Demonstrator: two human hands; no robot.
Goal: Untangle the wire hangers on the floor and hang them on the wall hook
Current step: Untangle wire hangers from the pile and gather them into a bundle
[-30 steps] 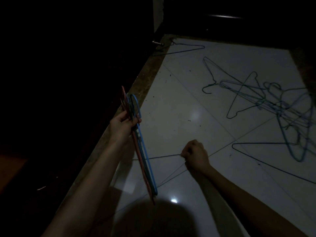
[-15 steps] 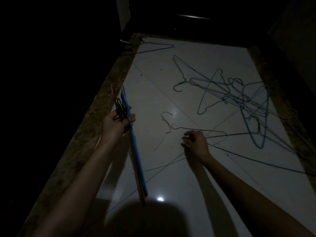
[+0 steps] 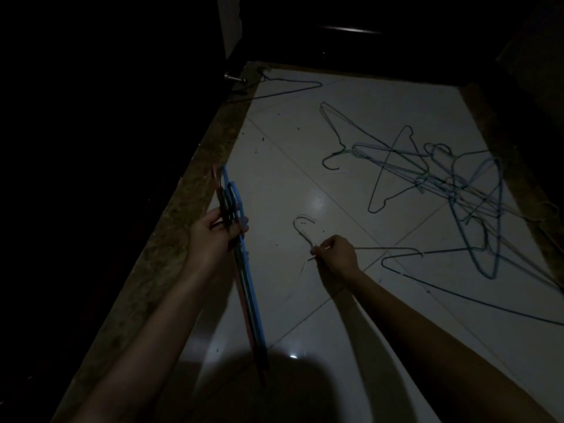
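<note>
Dim light here, and the left hand (image 3: 213, 236) is wrapped around a bundle of hangers (image 3: 244, 270), fingers curled at the necks so the stack hangs down edge-on, blue and reddish frames pressed together. Over to its right, the right hand (image 3: 334, 254) is pinching the neck of a single wire hanger (image 3: 305, 232) just below its hook, fingers closed tight on the wire, the hook curling up beyond the knuckles and one shoulder running off to the right of the hand. Well beyond that hand and further right lies the tangle of hangers (image 3: 457, 190) on the white tiled floor (image 3: 280, 154), wires crossing every which way, with one dark hanger (image 3: 457, 282) stretched out just right of the right wrist and another lone hanger (image 3: 283, 87) far ahead by the floor's edge. No wall hook in sight that I can make out; the surroundings are too dark. Now the danger as I read it: the pinched hanger's shoulder looks to run close to that dark frame, and if they're snagged, a quick lift could drag the neighbour along. A two-finger pinch on thin wire could slip, too. And that left-hand bundle is loosely gathered; tilt it while reaching and a frame may slide out or hook onto the new one awkwardly.
</note>
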